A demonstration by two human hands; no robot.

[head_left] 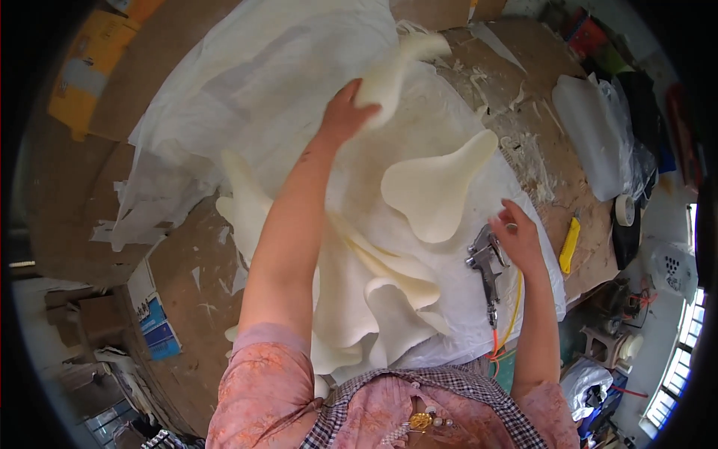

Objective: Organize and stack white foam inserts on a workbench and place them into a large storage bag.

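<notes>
At the far side of the sheet, my left hand (348,114) grips the wide end of a cream, saddle-shaped foam piece (396,75), slightly blurred. Its narrow end points away to the right. A second saddle-shaped piece (437,187) lies flat in the middle, its narrow tip toward the far right. My right hand (517,236) hovers at the right with fingers loosely bent and apart, holding nothing. Just beside it rests a grey metal spray gun (488,266) with an orange hose (494,346); whether they touch I cannot tell.
Several more curled foam pieces (344,299) lie heaped close to my body, partly behind my left arm. White plastic sheeting (284,67) covers much of the cardboard-topped table (591,150). A yellow cutter knife (570,245) and a tape roll (624,210) are at the right.
</notes>
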